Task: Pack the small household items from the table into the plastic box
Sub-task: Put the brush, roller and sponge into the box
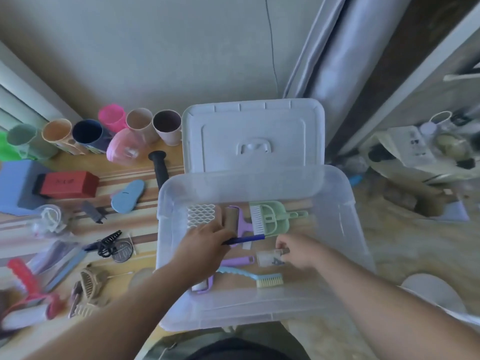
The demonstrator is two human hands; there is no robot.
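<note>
Packing is well under way, and the step in hand looks like setting two more items down inside the plastic box, whose lid stands propped open at its far side. The left hand reaches in over the near-left wall with its fingers curled round a dark blue pen, the pen's free end pointing away from the fingers toward the right hand. That hand pinches a small clear bottle low over the box floor, though the blur hides how its fingertips sit. Just beyond the left fingers lie a white lattice piece, a purple roller and a mint dustpan with brush; nearer the body than both hands lies a light blue scrubbing brush. The next move, as I judge it, calls for letting both items go onto bare floor between these, then reaching back to the left. The box itself is translucent, shallow and roomy, far from full. Many things wait on the surface left of the fingers: a row of cups, a red case, a black hair clip.
</note>
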